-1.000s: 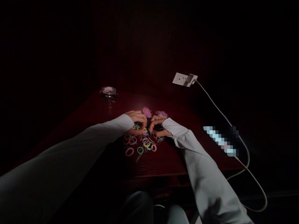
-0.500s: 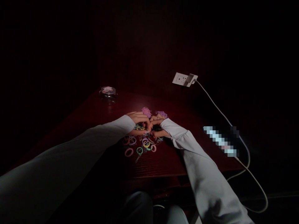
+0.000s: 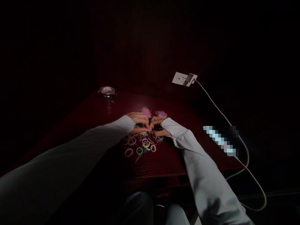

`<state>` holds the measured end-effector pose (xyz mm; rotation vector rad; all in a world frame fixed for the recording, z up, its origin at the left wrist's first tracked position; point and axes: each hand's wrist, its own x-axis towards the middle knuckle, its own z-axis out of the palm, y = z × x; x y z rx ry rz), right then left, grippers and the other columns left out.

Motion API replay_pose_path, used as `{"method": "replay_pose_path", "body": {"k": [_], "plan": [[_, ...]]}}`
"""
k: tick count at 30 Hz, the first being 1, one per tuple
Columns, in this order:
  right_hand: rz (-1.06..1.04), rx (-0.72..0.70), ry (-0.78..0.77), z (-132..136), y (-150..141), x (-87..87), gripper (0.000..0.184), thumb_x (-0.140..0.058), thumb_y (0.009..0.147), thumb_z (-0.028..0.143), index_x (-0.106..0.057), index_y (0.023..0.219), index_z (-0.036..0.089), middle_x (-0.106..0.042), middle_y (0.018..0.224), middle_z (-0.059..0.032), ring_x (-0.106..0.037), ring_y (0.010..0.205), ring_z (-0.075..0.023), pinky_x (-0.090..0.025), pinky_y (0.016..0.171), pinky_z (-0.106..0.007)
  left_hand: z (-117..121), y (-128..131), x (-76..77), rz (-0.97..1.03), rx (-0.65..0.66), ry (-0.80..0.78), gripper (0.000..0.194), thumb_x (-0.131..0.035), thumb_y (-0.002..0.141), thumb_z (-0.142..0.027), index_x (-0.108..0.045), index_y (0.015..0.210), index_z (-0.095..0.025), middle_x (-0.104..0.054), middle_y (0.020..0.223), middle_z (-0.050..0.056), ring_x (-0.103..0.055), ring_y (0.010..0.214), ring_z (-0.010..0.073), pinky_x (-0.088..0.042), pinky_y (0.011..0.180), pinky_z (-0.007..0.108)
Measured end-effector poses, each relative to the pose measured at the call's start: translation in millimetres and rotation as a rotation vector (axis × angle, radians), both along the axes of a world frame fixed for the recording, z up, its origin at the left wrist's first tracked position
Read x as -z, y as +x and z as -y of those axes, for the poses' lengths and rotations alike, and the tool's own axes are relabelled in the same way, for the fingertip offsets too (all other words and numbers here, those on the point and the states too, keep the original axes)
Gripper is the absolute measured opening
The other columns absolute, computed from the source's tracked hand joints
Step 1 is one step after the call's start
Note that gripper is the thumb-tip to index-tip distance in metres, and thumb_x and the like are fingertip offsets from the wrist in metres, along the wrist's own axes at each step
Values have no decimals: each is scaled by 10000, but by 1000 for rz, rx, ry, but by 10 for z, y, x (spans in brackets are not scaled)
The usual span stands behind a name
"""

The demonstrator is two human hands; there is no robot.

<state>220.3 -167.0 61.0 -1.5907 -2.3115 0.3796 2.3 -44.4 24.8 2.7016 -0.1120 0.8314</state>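
My left hand (image 3: 140,120) and my right hand (image 3: 159,123) meet above a heap of colourful hair ties (image 3: 145,142). Fingertips of both are pinched together around something too small and dark to make out. Nearer to me lie a pink hair tie (image 3: 128,152), a green one (image 3: 139,151) and a yellow one (image 3: 146,145). Just beyond my left fingers sits a pink frilly bundle (image 3: 146,112); a purple one (image 3: 161,114) is behind my right fingers. Part of the heap is hidden under my hands.
A clear round jar (image 3: 107,95) with a patterned lid stands at the far left of the dark red table (image 3: 152,167). On the wall is a socket (image 3: 181,79) with a charger. Its white cable (image 3: 214,106) runs down past a pixelated device (image 3: 220,140) at the right.
The whole view has shifted slightly. Both hands stay together over the heap, with only small finger movements; the left thumb sits a little higher.
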Motion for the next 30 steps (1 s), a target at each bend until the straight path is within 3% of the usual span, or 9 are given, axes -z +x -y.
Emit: {"method": "replay_pose_path", "body": {"k": [3,8,14,19,22,26,30], "plan": [[12,6,21,16,21,-23,235,-792,914,466,-838,1026,264,-712,1025,-37,-548,1044,-240,-355,1056,-412,-10,2,4,11,-18,-12,326,-597,1075,-446,-795,955,-217,-789,1001,81,-687,927,191,-510,908,299],[18,30,35,-5,46,-44,248,-642,999,348,-834,1128,259,-731,1072,-55,-545,1044,-242,-343,1051,-417,-15,-10,0,59,-27,-35,284,-608,1064,-408,-793,986,-208,-780,1022,86,-701,943,193,-536,919,305],[-63,17,18,-66,52,-35,316,-686,1006,513,-843,1009,239,-734,1009,-55,-538,1024,-238,-342,1010,-408,-41,-3,7,63,-56,-82,273,-605,1064,-395,-791,990,-209,-774,1049,85,-696,937,188,-556,862,291],[-96,70,73,-118,79,-2,255,-735,984,474,-822,953,236,-705,939,-31,-529,1007,-222,-333,1003,-396,-33,-19,-13,50,-131,-59,248,-593,1054,-372,-783,1068,-214,-778,1093,84,-674,948,195,-549,898,318],[-70,194,205,-167,179,16,213,-714,1001,424,-811,960,239,-690,919,-25,-528,987,-218,-325,1009,-401,1,-39,-35,48,-205,-28,266,-607,1032,-373,-755,1201,-231,-777,1181,78,-664,1008,209,-527,952,342],[20,564,457,-265,445,37,211,-703,1014,374,-789,927,202,-658,919,-81,-496,1039,-268,-313,985,-449,49,-63,-60,19,-303,6,296,-586,1039,-386,-722,1268,-258,-773,1252,59,-656,1091,225,-474,985,370],[125,768,474,-362,694,150,171,-737,992,341,-758,874,219,-620,899,-87,-477,1087,-310,-313,1023,-518,64,-77,-67,-23,-310,52,254,-561,1050,-362,-722,1226,-273,-780,1224,32,-649,1078,215,-422,949,348]]}}
